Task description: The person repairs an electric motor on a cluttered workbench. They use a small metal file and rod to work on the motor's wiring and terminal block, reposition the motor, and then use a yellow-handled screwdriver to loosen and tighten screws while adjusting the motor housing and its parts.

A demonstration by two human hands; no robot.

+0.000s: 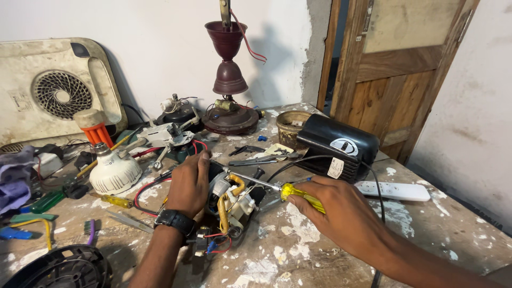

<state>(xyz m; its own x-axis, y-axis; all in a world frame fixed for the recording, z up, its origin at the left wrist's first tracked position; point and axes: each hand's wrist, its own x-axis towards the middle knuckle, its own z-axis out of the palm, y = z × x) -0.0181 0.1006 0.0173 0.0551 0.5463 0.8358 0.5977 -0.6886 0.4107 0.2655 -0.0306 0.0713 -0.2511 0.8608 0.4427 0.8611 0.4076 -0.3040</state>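
Observation:
My left hand [189, 184], a black watch on its wrist, rests on and steadies a small opened electrical assembly [232, 200] with white plastic parts, a yellow tube and red, blue and black wires. In my right hand [338, 210] is a screwdriver with a yellow handle [301, 196]. Its metal shaft [250, 180] points left, the tip at the top of the assembly beside my left fingers.
A black motor housing [336, 146] and a white remote [392, 191] lie to the right. To the left are a white bulb [113, 170], an orange part [96, 130], loose tools and a black fan grille [58, 269]. A maroon fan stem [228, 74] stands behind, by a wooden door [397, 69].

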